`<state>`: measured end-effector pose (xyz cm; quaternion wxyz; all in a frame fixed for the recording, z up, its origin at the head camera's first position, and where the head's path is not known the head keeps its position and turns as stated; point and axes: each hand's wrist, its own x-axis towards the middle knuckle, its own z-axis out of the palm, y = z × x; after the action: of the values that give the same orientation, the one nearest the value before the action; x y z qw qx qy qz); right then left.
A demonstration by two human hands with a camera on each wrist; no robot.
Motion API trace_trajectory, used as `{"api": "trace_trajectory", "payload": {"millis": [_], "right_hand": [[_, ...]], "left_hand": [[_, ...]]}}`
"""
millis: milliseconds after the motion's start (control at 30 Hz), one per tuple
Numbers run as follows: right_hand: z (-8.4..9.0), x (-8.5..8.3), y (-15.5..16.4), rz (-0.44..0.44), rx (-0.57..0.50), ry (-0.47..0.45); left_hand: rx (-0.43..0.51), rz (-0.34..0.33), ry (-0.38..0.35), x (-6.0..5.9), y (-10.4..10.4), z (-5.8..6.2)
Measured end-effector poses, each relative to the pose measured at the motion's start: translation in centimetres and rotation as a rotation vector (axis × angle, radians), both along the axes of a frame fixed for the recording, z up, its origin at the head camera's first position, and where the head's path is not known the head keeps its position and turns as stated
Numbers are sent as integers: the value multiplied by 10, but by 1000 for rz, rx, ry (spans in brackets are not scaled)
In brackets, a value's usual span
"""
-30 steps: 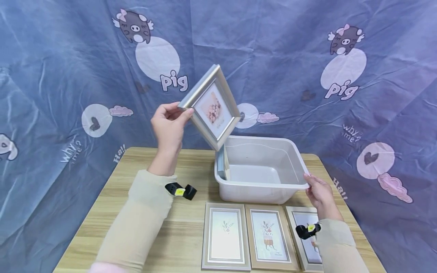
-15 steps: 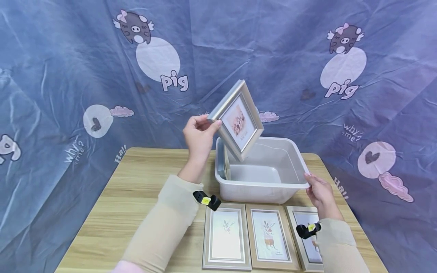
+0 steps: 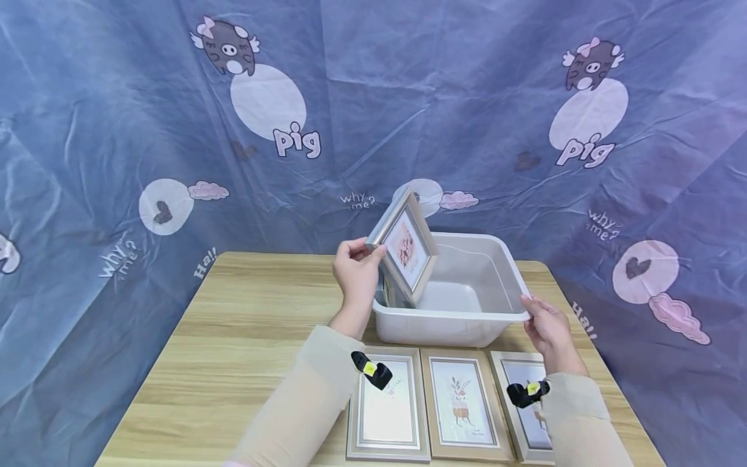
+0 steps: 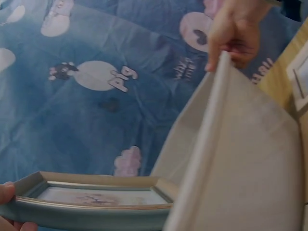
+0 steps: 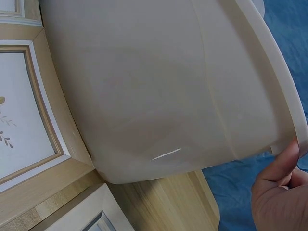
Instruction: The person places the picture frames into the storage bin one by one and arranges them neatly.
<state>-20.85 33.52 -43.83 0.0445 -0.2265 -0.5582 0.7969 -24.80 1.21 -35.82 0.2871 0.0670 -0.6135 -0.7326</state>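
My left hand pinches a picture frame by its left edge, thumb on the front. The frame has a pale gold border and a pink flower print, and it is tilted, its lower corner inside the grey-white plastic basin. In the left wrist view the same picture frame lies across the view beside the basin wall. At the basin's right front corner, my right hand grips the rim. Another frame stands inside against the basin's left wall, mostly hidden behind the held one.
Three picture frames lie face up in a row before the basin: a left one, a middle one and a right one partly covered by my right wrist. The wooden table meets a blue pig-print cloth behind and at both sides.
My left hand has carried the picture frame right and down, from above the table to the left side of the basin, its lower part now inside. My right hand stays on the rim.
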Motion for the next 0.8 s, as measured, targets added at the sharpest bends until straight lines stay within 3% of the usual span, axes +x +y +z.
{"api": "trace_trajectory", "payload": {"millis": [267,633,800], "right_hand": [[5,0,-2,3,-7,-6],[5,1,-3,-1,3,-6],[3,1,-3,6,-14,6]], "left_hand": [[-84,89,-49,6,9,-24],[-99,128,-85,16,23,-50],[-103,137,-63,20,28,-60]]}}
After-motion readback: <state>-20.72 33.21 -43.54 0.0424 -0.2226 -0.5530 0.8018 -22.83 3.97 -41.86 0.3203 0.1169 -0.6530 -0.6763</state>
